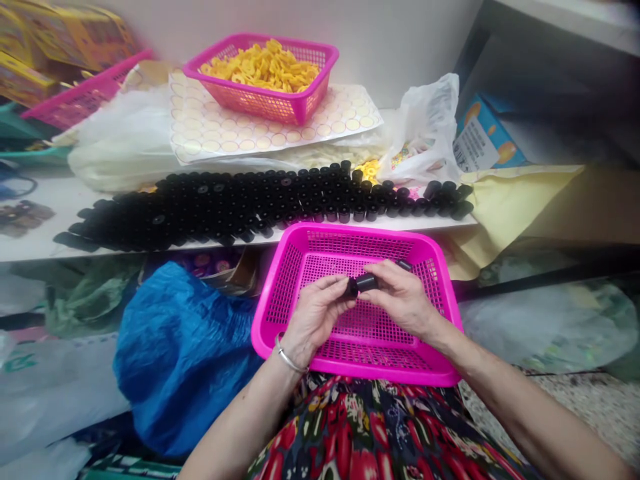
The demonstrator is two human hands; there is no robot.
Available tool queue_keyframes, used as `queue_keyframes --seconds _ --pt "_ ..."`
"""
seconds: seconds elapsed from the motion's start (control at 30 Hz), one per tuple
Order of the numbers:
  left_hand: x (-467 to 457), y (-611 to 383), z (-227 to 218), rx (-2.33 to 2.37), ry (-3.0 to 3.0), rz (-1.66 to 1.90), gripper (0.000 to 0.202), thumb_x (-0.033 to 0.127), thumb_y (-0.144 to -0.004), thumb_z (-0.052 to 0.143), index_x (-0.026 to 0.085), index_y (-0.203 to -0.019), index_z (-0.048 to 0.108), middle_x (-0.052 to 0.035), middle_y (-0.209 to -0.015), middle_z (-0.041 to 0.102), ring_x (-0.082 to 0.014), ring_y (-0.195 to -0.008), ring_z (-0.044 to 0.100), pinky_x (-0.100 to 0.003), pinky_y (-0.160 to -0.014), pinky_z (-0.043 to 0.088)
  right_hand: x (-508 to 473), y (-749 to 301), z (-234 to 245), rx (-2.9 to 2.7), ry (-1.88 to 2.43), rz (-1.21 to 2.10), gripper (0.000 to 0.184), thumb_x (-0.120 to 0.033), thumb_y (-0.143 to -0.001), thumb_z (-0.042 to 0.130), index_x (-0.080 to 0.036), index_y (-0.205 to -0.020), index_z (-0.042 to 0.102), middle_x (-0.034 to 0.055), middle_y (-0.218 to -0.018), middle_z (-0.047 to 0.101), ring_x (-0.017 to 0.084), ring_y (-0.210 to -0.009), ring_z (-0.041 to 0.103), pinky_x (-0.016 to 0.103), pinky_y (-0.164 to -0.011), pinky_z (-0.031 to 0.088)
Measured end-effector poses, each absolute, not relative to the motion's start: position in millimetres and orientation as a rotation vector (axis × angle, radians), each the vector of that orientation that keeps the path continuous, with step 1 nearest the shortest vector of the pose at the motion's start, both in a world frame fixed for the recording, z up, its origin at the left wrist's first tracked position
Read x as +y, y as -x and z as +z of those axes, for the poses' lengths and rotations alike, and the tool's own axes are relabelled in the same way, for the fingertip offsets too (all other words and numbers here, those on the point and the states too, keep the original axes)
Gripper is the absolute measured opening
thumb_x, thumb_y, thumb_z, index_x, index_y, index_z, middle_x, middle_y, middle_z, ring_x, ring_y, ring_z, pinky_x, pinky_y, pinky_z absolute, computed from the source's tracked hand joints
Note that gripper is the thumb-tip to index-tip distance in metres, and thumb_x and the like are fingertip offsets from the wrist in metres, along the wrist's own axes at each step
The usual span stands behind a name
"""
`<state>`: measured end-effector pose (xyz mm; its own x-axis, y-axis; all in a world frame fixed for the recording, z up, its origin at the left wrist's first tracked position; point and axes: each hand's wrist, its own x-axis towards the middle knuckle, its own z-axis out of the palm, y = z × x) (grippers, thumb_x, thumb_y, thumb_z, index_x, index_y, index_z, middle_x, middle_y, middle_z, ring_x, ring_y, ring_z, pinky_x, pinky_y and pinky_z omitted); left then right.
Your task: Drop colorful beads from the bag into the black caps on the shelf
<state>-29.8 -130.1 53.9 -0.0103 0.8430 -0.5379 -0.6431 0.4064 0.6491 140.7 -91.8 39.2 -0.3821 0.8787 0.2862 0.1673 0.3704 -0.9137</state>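
Over a pink plastic basket [440,293] resting on my lap, both hands meet on a small black cylinder [364,283]. My right hand [403,297] grips the cylinder's right end with closed fingers. My left hand [317,313], with a silver bangle at the wrist, pinches its left end. Another black piece [404,265] lies in the basket just behind my right hand. A long pile of black cylinders [250,203] covers the white shelf [30,247] ahead.
A second pink basket [305,103] of yellow discs stands on a sheet of round stickers [225,137] at the back. A blue plastic bag [180,353] lies left of my lap. White bags, a yellow cloth and boxes crowd the right and left sides.
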Motion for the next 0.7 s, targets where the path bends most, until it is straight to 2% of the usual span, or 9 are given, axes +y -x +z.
queue_keyframes --seconds 0.17,0.47,0.7 --pt "-129.5 31.7 57.1 1.082 -0.238 1.242 0.018 0.012 -0.062 0.079 0.008 -0.078 0.07 -0.0072 -0.08 0.069 -0.0122 -0.064 0.065 -0.02 -0.057 0.057 -96.0 -143.2 45.9 -1.892 0.871 1.079 0.026 -0.017 -0.085 0.06 -0.022 -0.11 0.061 0.0048 -0.094 0.059 0.018 -0.09 0.057 0.037 -0.078 0.052" --pt "-132.5 33.5 56.9 1.12 -0.258 1.224 0.021 0.014 -0.06 0.081 0.008 -0.078 0.07 -0.0077 -0.078 0.069 -0.0123 -0.064 0.065 -0.019 -0.054 0.055 -99.1 -138.8 36.4 -1.657 0.92 1.3 0.023 -0.017 -0.082 0.062 -0.022 -0.104 0.062 0.0042 -0.098 0.055 0.017 -0.089 0.057 0.037 -0.079 0.054" --pt "-132.4 30.4 56.3 1.116 -0.334 1.233 0.027 0.018 -0.056 0.084 0.008 -0.077 0.071 -0.0069 -0.077 0.068 -0.0111 -0.061 0.062 -0.02 -0.052 0.053 -97.5 -140.9 42.6 -1.712 0.917 1.26 0.023 -0.021 -0.08 0.066 -0.023 -0.102 0.066 0.0044 -0.094 0.059 0.019 -0.089 0.058 0.04 -0.08 0.054"
